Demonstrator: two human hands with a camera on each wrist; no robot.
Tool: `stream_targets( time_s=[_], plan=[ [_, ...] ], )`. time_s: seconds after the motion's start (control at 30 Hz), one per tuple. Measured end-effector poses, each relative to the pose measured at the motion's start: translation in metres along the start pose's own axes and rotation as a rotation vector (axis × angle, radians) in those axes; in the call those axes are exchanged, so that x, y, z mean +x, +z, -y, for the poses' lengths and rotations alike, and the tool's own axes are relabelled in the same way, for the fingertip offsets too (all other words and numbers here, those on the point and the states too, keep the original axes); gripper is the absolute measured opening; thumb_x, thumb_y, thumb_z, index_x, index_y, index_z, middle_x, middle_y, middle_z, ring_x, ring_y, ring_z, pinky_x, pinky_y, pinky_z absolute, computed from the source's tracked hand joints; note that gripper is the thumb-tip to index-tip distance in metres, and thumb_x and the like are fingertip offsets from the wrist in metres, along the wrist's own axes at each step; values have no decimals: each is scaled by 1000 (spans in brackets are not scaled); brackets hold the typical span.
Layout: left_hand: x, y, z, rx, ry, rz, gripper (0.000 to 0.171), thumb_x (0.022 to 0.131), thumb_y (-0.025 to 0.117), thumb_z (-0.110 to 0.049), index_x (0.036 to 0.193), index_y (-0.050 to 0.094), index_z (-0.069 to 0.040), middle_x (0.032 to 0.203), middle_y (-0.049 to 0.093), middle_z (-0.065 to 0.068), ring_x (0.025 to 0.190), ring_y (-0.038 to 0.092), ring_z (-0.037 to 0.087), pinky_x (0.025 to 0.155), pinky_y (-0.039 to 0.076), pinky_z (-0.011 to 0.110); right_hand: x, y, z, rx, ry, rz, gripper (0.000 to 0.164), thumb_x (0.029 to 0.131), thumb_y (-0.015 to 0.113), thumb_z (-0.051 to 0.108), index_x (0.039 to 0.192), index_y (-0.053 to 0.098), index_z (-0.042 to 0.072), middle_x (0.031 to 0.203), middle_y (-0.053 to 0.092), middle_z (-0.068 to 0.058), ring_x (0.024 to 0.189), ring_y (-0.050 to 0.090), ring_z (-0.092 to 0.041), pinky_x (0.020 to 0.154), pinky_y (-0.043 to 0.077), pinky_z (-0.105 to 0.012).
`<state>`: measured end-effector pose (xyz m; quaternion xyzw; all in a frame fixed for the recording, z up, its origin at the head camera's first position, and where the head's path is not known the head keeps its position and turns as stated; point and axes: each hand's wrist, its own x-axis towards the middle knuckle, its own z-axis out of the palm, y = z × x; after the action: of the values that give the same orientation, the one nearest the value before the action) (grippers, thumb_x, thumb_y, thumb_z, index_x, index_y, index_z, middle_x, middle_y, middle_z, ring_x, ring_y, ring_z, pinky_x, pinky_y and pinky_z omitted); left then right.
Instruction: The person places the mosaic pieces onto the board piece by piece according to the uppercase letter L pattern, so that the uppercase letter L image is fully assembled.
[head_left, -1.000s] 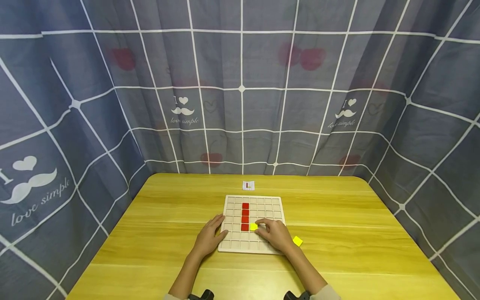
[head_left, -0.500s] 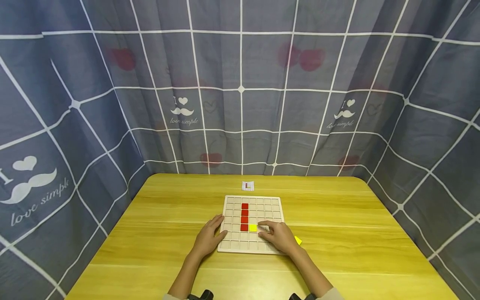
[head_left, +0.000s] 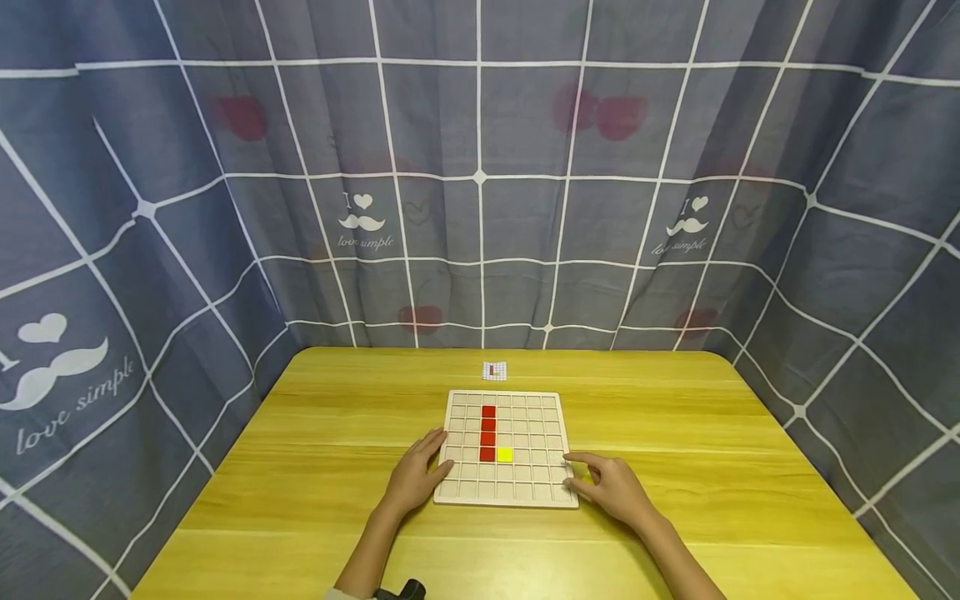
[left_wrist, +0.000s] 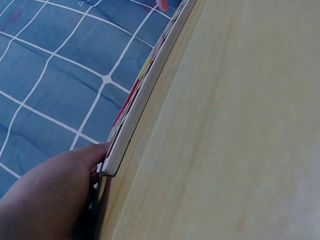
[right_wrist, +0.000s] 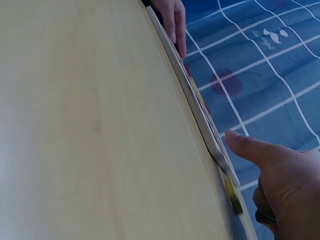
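A pale wooden grid board lies on the table, with several red square tiles in one column. A yellow square tile fills the cell right of the lowest red one. Resting at the board's left edge, my left hand has relaxed fingers, its thumb on the rim. My right hand is past the board's right edge, thumb and forefinger spread with nothing pinched. Beneath it, mostly hidden in the head view, a loose yellow tile lies on the table beside the board.
Behind the board sits a small printed card with a grid pattern in red and yellow. The wooden table extends to both sides and ends at a grey-blue checked curtain.
My right hand has let go of the yellow tile on the board and moved right to the loose yellow tile. My left hand has stayed at the board's left edge.
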<state>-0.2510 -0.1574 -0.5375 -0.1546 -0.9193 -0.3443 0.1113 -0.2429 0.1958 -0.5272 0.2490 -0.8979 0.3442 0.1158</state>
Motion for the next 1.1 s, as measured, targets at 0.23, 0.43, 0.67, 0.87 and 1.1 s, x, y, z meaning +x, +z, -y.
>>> stream_targets(
  time_s=[0.23,0.43,0.67,0.87,1.1],
  plan=[
    [0,-1,-1,2,7,-2,54,89,61,-27,134,47,-1,139,43,14,126,37,40,102,30,54,-16,-15,-11,-22,106,31,45,74,73,42,111,68,18,46,28,15,41,17,2,38,22,-15],
    [0,-2,-2,-2,9,-5,53,89,61,-26,133,47,0,138,43,14,127,37,37,104,29,51,-22,-21,-20,-56,155,31,41,74,72,45,107,69,21,46,29,14,41,16,1,38,22,-16],
    [0,-2,-3,-1,12,-3,53,89,61,-27,133,47,0,139,44,13,127,37,36,104,29,51,-24,-24,-26,-26,163,6,33,77,72,39,101,70,16,46,30,12,40,18,1,37,23,-15],
    [0,-2,-3,-5,3,1,54,89,60,-28,134,47,0,139,43,13,127,36,39,102,30,53,-15,-25,-23,-32,142,-49,29,78,73,32,102,70,16,47,29,13,41,19,1,37,23,-16],
    [0,-3,-4,-1,5,-2,53,89,61,-27,133,48,0,138,43,14,126,36,40,102,30,53,8,-13,-10,-14,45,-105,27,79,74,26,103,70,16,48,27,15,41,17,3,37,22,-15]
  ],
)
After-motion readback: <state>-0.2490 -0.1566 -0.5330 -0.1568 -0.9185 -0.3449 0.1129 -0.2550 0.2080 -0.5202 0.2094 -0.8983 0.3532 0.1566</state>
